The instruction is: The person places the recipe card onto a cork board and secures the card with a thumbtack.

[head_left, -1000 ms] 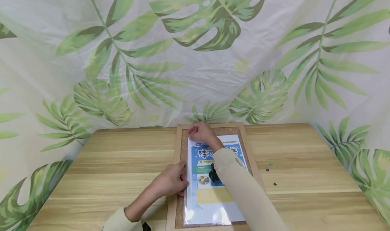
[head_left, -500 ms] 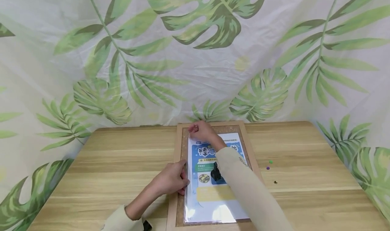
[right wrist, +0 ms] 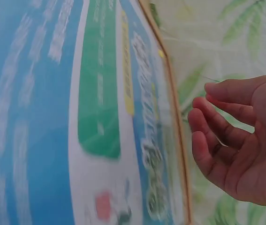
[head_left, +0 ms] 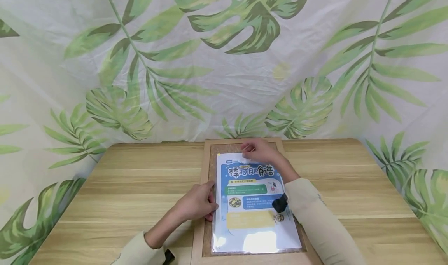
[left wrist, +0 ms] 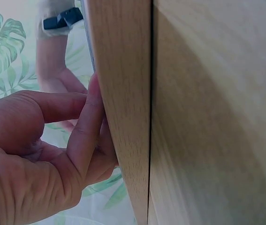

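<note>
Poster [head_left: 252,203] in its clear sleeve lies flat on the cork board [head_left: 207,203], which sits in the middle of the wooden table [head_left: 133,187], its long side running away from us toward the leaf-print curtain [head_left: 224,63]. We read this layout as a way to keep the sheet squared inside the board's wooden frame: the printed page fills most of the cork, leaving a narrow brown margin on each side. Our left hand [head_left: 196,206] rests at the board's left edge, about halfway down, and the left wrist view shows its fingers [left wrist: 88,126] curled against the side of the frame, thumb tucked in, so the grip is closed round the rim; we judge that this steadies the board so it does not slide on the smooth table. Our right hand [head_left: 260,151] is up at the far end, near the top edge of the sheet, right of its middle. From the right wrist view its fingers [right wrist: 217,136] are loosely bent and apart, holding nothing, hovering just above the sleeve rather than pressing it. A small yellow dot [head_left: 219,154] shows at the sheet's top left corner, which may be a pin head, though it is too small for us to say for certain.
</note>
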A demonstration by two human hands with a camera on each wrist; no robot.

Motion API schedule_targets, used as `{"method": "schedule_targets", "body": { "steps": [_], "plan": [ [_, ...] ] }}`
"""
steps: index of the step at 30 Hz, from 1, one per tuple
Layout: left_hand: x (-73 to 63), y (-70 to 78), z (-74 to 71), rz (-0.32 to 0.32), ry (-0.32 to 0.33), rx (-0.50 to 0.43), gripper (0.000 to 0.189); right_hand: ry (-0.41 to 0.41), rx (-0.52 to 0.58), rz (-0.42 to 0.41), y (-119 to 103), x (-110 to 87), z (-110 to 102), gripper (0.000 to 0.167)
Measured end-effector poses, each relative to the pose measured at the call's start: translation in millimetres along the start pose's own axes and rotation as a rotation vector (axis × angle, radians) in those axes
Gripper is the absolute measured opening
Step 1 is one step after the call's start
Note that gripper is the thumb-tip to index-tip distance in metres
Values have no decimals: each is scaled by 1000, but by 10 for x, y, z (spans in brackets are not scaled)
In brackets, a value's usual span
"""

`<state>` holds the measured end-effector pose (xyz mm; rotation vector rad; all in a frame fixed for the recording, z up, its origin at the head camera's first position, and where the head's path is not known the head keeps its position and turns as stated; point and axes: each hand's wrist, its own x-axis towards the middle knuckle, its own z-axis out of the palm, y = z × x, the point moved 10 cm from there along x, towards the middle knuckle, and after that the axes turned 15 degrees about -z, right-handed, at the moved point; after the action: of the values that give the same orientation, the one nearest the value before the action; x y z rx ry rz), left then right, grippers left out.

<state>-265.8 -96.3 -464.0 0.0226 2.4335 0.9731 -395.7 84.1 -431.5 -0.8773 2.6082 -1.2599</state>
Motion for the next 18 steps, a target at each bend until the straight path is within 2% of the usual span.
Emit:
{"method": "schedule_targets", "body": {
  "steps": [6, 18],
  "plan": [
    [3, 12, -11, -1, 4, -2, 81, 35, -63, -19, 2, -287, -233, 31],
    [12, -2, 17, -4, -3, -16, 85, 39, -111, -4, 152, -768, -382, 26]
  ]
}}
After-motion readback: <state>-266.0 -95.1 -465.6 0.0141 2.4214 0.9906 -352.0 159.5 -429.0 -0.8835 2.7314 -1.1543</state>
